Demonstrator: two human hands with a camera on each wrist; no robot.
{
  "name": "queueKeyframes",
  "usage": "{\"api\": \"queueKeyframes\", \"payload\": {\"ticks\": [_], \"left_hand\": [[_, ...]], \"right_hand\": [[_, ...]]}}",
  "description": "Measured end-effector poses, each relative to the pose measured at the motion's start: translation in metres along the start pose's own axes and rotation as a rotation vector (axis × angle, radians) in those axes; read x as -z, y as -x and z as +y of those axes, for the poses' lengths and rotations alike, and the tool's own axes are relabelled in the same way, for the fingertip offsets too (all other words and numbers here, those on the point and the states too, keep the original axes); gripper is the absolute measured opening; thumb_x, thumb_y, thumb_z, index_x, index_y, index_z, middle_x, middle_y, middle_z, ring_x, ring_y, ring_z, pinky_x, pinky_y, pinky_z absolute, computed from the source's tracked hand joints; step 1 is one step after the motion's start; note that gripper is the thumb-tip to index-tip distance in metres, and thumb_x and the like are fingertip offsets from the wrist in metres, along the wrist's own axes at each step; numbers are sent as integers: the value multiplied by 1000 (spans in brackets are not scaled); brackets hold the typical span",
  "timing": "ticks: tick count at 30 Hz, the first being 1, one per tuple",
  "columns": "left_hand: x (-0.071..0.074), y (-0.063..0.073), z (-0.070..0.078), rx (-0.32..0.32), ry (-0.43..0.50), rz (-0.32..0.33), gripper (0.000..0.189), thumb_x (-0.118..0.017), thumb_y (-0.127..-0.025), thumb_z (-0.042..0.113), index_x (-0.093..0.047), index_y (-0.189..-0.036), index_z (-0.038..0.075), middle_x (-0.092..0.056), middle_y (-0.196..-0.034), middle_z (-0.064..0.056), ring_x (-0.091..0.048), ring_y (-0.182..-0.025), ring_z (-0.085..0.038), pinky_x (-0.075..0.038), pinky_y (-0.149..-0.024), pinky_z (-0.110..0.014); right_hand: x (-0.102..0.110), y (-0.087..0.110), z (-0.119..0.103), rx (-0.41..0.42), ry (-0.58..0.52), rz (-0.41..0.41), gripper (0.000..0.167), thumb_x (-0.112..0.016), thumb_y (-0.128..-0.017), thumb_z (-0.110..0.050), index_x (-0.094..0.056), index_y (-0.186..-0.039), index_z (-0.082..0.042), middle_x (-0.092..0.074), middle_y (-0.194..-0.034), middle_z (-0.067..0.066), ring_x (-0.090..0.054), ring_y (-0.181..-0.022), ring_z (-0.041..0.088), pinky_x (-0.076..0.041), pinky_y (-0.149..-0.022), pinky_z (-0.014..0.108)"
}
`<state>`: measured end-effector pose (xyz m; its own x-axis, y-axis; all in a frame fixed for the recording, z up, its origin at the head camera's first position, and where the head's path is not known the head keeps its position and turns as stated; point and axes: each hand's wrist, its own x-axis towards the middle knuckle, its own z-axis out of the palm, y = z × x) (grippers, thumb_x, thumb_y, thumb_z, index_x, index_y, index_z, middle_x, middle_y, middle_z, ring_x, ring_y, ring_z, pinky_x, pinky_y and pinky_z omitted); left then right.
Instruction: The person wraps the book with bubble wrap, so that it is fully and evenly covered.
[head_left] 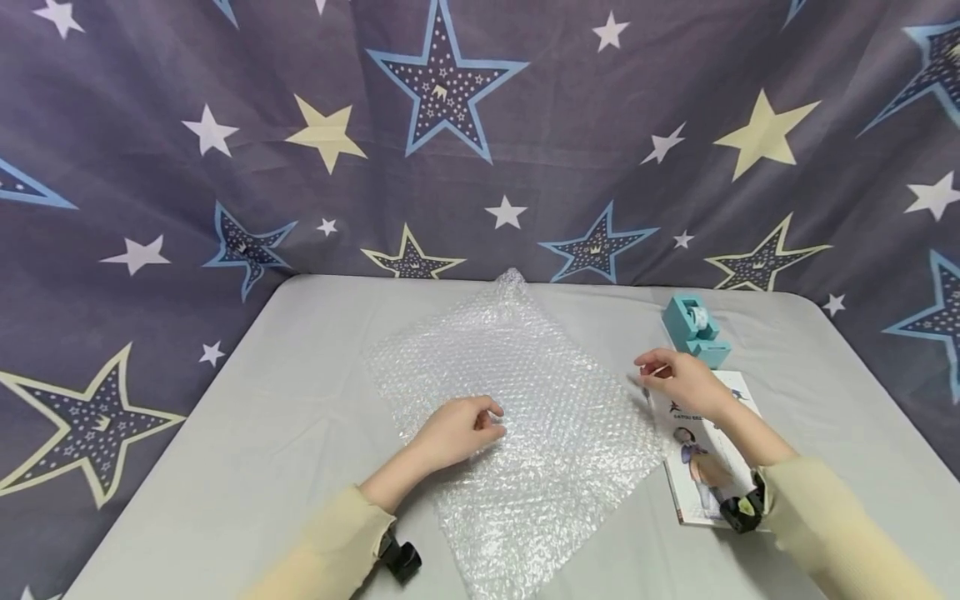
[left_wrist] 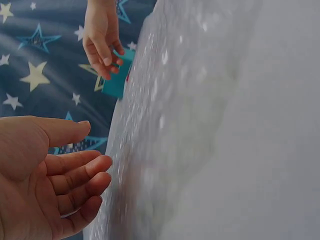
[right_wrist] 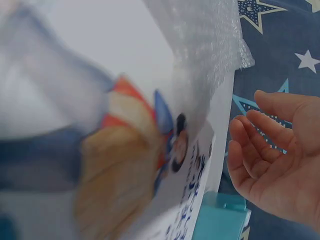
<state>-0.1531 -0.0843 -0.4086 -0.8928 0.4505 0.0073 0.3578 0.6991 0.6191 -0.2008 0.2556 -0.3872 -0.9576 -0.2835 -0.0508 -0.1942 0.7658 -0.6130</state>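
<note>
A sheet of clear bubble wrap (head_left: 525, 400) lies flat across the middle of the table, turned cornerwise. Over its left part hovers my left hand (head_left: 459, 429), fingers loosely bent and holding nothing. My right hand (head_left: 686, 382) is above the top left corner of a white book (head_left: 701, 475) with a drawn figure on its cover. In the right wrist view the fingers of that hand (right_wrist: 280, 150) are relaxed, with nothing between them. A small red bit shows by its fingertips in the head view; I cannot tell what it is. The right forearm hides part of the book.
Just beyond the right hand stands a teal tape dispenser (head_left: 693, 329) with a roll in it. A light grey cloth covers the table (head_left: 300, 400). Behind and at the sides hangs a dark curtain (head_left: 540, 167) printed with stars.
</note>
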Motion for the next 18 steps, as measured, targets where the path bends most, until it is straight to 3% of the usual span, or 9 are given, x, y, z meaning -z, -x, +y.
{"api": "queueKeyframes", "payload": {"ticks": [12, 18], "left_hand": [[-30, -18, 37, -66, -8, -80, 27, -62, -84, 29, -64, -105, 12, -59, -75, 11, -49, -62, -1, -42, -61, -17], [-47, -24, 55, -146, -77, -111, 26, -60, -84, 30, -64, -104, 14, -58, -75, 14, -48, -63, 3, -41, -62, -14]], "right_hand": [[11, 32, 20, -31, 10, 46, 33, -59, -87, -19, -57, -113, 1, -64, -96, 12, -60, -83, 21, -46, -63, 27], [13, 46, 30, -33, 43, 66, 30, -60, -87, -18, -60, -110, 1, -65, -92, 8, -59, -79, 15, -45, -64, 25]]}}
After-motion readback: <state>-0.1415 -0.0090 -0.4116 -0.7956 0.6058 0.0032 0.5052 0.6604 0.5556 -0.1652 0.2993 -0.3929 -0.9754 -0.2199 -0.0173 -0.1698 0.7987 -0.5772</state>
